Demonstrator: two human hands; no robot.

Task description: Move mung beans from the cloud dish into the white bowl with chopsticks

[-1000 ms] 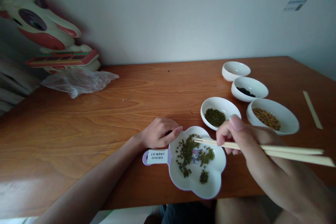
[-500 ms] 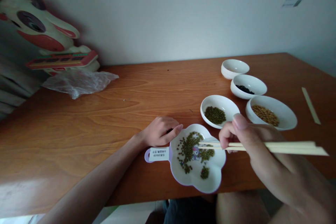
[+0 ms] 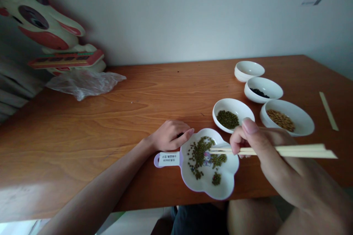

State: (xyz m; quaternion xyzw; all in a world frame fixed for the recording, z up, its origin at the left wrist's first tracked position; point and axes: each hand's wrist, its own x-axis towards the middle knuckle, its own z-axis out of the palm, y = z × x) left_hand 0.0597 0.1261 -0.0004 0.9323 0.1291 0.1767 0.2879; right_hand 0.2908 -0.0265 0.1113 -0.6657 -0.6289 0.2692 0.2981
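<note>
My right hand (image 3: pixel 264 147) pinches a pair of pale wooden chopsticks (image 3: pixel 300 151). Their tips are close together over the green beans (image 3: pixel 200 148) in a white, flower-shaped dish (image 3: pixel 226 183) with a lilac rim; whether a bean is between them, I cannot tell. On the table at the dish's upper left, my left hand (image 3: pixel 172 134) lies with curled fingers, its thumb at the rim. A dark spot shows under that thumb, and what the fingers hold, if anything, is hidden. The dish's handle (image 3: pixel 168 159), bearing a white label, points left below this hand.
Behind the dish are white bowls: one with green beans (image 3: pixel 227 119), one with tan beans (image 3: pixel 281 119), one with black beans (image 3: pixel 258 92), and a farther bowl (image 3: pixel 249 69). A pale strip (image 3: pixel 328 111) lies right. Back left are a plastic bag (image 3: pixel 88 82) and toy (image 3: pixel 66 47).
The chopstick tips draw closer together, and their rear ends shift slightly left and up. My left hand keeps its place by the dish. The whole view has moved slightly.
</note>
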